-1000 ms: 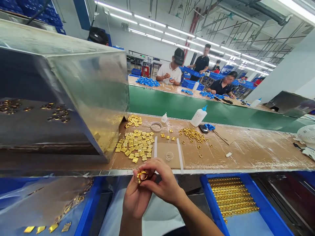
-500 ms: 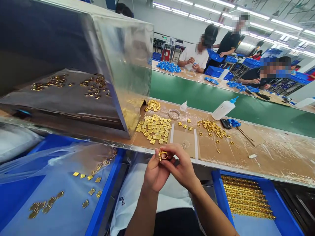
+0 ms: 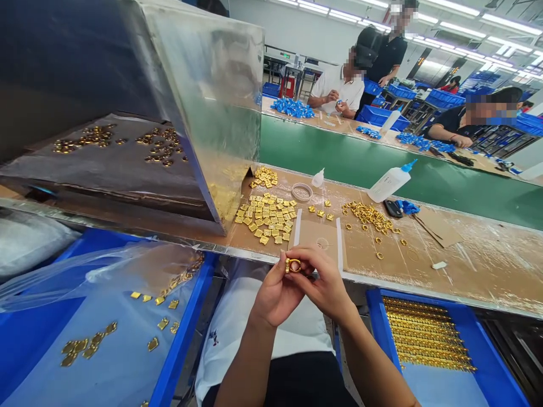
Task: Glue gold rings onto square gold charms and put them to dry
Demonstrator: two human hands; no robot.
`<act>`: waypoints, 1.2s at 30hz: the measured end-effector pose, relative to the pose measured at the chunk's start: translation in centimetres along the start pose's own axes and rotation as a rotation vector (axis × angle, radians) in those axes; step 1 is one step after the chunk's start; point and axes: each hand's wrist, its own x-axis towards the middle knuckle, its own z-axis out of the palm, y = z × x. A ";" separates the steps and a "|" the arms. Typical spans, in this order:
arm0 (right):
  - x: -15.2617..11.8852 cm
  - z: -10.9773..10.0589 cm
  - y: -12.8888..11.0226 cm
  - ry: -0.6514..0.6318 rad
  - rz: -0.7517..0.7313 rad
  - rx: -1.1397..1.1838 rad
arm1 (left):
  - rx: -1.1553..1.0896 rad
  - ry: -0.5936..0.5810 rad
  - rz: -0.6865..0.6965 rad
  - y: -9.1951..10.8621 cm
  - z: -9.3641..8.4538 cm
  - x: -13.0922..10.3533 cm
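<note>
Between my two hands, over the front edge of the bench, is a gold ring (image 3: 293,265) with a flat square top. My left hand (image 3: 276,294) pinches the square top between thumb and fingers. From the other side, my right hand (image 3: 322,282) grips the ring's band with thumb and fingertips. Just beyond my hands lie many gold square plates (image 3: 271,217), spread flat on the bench. Plain gold ring bands (image 3: 369,217) are heaped to the right of them. A few gold square pieces (image 3: 321,213) sit between the two groups.
A metal-sided box (image 3: 203,113) with gold pieces inside stands at left. Blue trays hold gold plates (image 3: 76,350) at lower left and rows of gold rings (image 3: 428,333) at lower right. A white bottle (image 3: 390,182) stands on the bench (image 3: 487,271). Co-workers (image 3: 339,90) sit across the green strip.
The view has shifted slightly, so my hands appear a little farther right. Both still hold the ring. At the far right, a co-worker's arm has moved.
</note>
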 end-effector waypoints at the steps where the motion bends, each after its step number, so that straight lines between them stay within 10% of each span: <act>1: 0.0 0.0 0.0 0.006 -0.004 0.000 | 0.015 -0.015 -0.004 0.0 -0.1 0.0; 25: 0.3 -1.0 0.4 -0.071 -0.008 0.094 | 0.064 -0.069 0.017 -0.1 -1.5 0.1; 36: 0.7 -4.4 1.5 0.106 0.009 0.036 | 0.106 -0.017 -0.183 -1.3 2.3 3.5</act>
